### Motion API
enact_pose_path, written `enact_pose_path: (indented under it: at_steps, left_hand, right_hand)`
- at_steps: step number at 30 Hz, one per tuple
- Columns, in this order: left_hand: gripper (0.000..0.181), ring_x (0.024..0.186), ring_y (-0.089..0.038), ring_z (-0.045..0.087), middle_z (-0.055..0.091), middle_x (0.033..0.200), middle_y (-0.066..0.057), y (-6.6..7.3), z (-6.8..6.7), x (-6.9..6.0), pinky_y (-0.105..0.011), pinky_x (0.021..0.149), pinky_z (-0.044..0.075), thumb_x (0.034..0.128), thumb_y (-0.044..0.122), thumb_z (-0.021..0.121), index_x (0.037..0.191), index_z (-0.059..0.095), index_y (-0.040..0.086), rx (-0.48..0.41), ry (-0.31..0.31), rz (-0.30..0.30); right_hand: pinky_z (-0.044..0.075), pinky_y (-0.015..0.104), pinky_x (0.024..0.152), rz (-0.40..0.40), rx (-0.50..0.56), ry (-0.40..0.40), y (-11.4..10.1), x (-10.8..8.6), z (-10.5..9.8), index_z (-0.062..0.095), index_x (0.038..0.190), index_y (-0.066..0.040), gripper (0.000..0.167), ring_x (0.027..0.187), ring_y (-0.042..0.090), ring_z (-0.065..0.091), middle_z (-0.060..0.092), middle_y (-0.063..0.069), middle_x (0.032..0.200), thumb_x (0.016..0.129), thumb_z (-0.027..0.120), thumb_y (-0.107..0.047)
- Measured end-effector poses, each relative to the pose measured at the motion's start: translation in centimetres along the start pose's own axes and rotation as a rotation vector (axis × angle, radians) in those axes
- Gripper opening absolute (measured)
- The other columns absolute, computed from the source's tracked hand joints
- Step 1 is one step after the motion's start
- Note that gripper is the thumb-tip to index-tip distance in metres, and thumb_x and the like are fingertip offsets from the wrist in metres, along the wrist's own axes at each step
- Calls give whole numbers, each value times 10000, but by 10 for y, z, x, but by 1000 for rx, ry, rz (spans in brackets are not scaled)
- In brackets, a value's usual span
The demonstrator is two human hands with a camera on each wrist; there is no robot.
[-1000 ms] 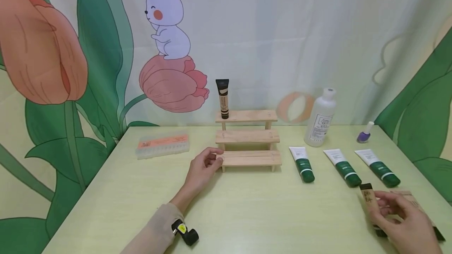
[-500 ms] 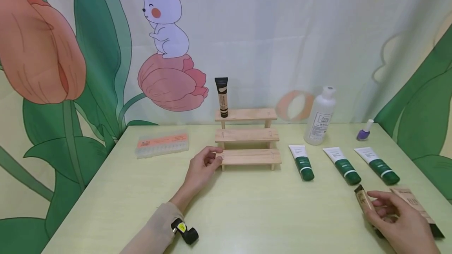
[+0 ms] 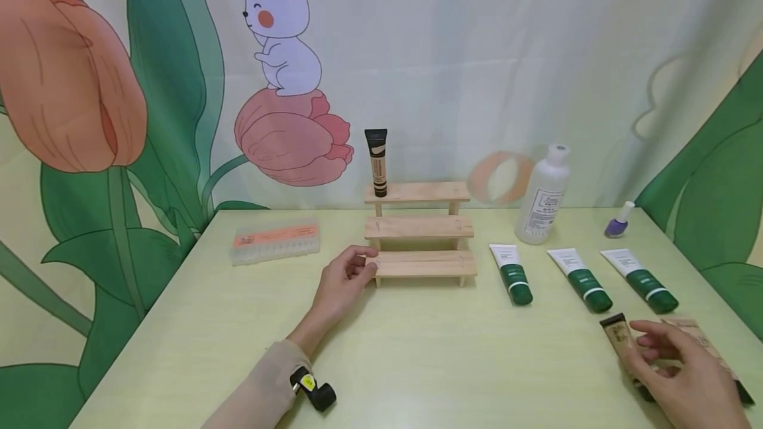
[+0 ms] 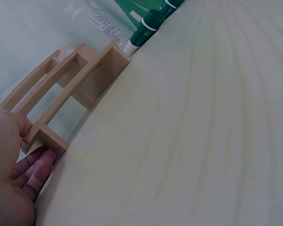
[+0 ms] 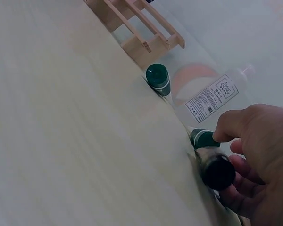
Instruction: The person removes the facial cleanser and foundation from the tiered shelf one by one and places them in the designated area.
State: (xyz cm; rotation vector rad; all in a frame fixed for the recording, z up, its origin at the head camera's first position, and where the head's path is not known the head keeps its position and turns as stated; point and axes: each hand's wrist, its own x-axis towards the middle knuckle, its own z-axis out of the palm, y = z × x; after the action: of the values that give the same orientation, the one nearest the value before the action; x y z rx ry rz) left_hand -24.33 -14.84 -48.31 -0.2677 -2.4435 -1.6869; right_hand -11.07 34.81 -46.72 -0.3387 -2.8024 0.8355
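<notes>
At the left end of the three-step wooden display rack (image 3: 420, 263), my left hand (image 3: 346, 283) grips the lowest step. The left wrist view shows its fingers (image 4: 40, 174) curled at the end of the step. A tan cosmetic tube with black ends (image 3: 618, 336) leans across my right hand (image 3: 685, 366), held between thumb and curled fingers. Its round black cap (image 5: 218, 173) faces the right wrist camera, and the hand hides part of its body. Another black-and-tan tube (image 3: 378, 164) stands on the rack's top step. A flatter tan tube (image 3: 697, 333) lies partly hidden behind the right hand.
Three green-and-white tubes, the nearest to the rack being one tube (image 3: 512, 277), lie right of it. Behind them stand a white bottle (image 3: 542, 200) and a purple nail polish bottle (image 3: 618, 222). A clear plastic case (image 3: 275, 243) lies at the left. A printed curtain (image 3: 417, 51) hangs behind.
The tan tube in my right hand has turned and tilted slightly, its upper end shifting left. My left hand has stayed on the rack.
</notes>
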Motion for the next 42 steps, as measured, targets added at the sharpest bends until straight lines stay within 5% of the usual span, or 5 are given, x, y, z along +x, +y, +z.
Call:
enact_pose_path:
  at_steps: [11,15,22,28,42]
  left_hand:
    - [202,911,-197,656,743,1051,-45,-1,-2,0,-271,764,526,1095,197,735,1293,767,218,-5,-6,2]
    - [203,917,-192,653,736,1054,-41,-1,-2,0,-267,770,527,1093,191,736,1292,766,221,-3,-9,-2]
    - [194,919,-187,651,735,1061,-40,-2,-2,0,-267,768,525,1098,198,732,1288,767,213,0,-7,0]
    - [195,913,-181,652,734,1054,-38,-4,-1,1,-268,761,525,1097,199,736,1289,770,214,2,-6,4]
    - [191,897,-190,650,731,1035,-39,-2,-2,1,-268,757,526,1093,194,740,1280,769,225,-12,-5,3]
  right_hand:
    - [495,520,870,136,62,84,-3,3,-8,504,1547,66,538,1160,490,545,500,331,1402,1094,714,-133]
    - [480,334,828,147,119,116,-8,7,-12,478,1577,47,539,1180,432,535,503,306,1470,1115,677,-147]
    - [472,10,804,-63,339,197,-32,17,-15,497,1621,-108,615,1071,-131,553,589,23,1427,1074,765,-198]
    - [499,42,920,-284,524,162,-73,38,-14,478,1651,-196,682,1219,-70,624,588,-137,1435,1051,776,-71]
    - [566,144,954,-487,765,84,-188,88,17,518,1600,-127,656,1281,156,670,633,30,1413,1019,818,-74]
